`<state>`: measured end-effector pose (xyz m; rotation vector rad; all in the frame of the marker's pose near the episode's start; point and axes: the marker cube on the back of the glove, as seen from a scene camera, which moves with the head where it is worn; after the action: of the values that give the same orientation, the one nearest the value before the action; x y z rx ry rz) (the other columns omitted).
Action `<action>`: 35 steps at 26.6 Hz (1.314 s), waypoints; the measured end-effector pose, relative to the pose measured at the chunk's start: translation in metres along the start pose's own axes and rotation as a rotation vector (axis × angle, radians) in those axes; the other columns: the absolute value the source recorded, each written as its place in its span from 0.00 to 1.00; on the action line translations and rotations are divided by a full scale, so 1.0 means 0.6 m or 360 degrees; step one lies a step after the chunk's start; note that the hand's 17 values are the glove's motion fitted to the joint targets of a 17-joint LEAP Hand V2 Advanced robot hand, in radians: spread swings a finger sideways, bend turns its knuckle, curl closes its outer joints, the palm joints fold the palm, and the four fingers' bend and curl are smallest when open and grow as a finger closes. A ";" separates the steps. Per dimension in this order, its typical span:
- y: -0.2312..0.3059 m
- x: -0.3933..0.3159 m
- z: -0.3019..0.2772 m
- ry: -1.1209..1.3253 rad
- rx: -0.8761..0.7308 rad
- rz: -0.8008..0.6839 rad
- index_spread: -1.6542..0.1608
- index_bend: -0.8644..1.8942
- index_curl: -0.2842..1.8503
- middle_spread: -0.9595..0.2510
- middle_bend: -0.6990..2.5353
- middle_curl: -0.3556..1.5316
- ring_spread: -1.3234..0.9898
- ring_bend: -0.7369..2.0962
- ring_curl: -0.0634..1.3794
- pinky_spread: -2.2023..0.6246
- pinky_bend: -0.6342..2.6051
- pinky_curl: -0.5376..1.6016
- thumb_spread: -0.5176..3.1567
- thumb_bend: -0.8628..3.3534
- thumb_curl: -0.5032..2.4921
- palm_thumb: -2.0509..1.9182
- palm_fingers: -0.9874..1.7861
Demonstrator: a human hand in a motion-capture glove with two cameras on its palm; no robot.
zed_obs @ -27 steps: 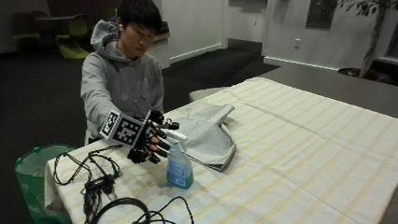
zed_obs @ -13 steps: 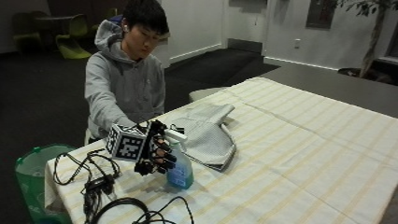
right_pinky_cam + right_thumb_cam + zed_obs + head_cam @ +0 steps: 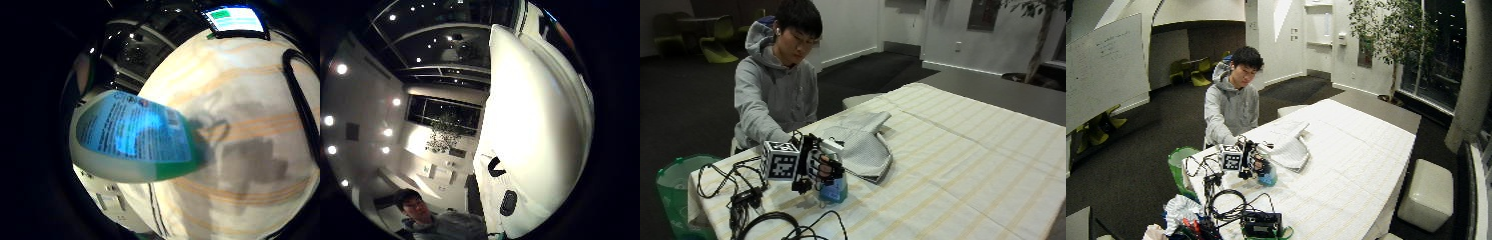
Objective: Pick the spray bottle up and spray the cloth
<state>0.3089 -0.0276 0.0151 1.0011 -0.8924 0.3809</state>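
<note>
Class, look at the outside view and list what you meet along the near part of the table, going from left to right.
Green bin → black cables → gloved right hand → spray bottle → grey cloth → bare striped tablecloth.

You face a dark-carpeted floor [image 3: 1146,165], white walls [image 3: 1285,35], a whiteboard [image 3: 1102,65], a potted tree [image 3: 1392,35], tall windows [image 3: 1445,55] and yellow-green chairs [image 3: 716,42].
</note>
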 end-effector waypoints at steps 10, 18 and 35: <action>-0.025 -0.016 0.018 -0.0163 0.0000 0.0114 0.78 0.42 0.29 0.73 0.35 0.41 0.52 0.46 0.29 0.78 0.27 0.39 0.36 0.20 0.34 0.76 0.75; -0.051 -0.040 0.051 0.0063 -0.0091 0.0037 0.79 0.43 0.32 0.71 0.38 0.44 0.51 0.43 0.30 0.77 0.24 0.39 0.30 0.21 0.36 0.79 0.78; -0.050 -0.076 0.130 0.0539 -0.0358 -0.0330 0.81 0.48 0.37 0.76 0.40 0.46 0.50 0.44 0.34 0.71 0.27 0.42 0.19 0.20 0.39 0.77 0.86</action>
<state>0.2645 -0.1046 -0.0195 0.7829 -0.5069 0.2572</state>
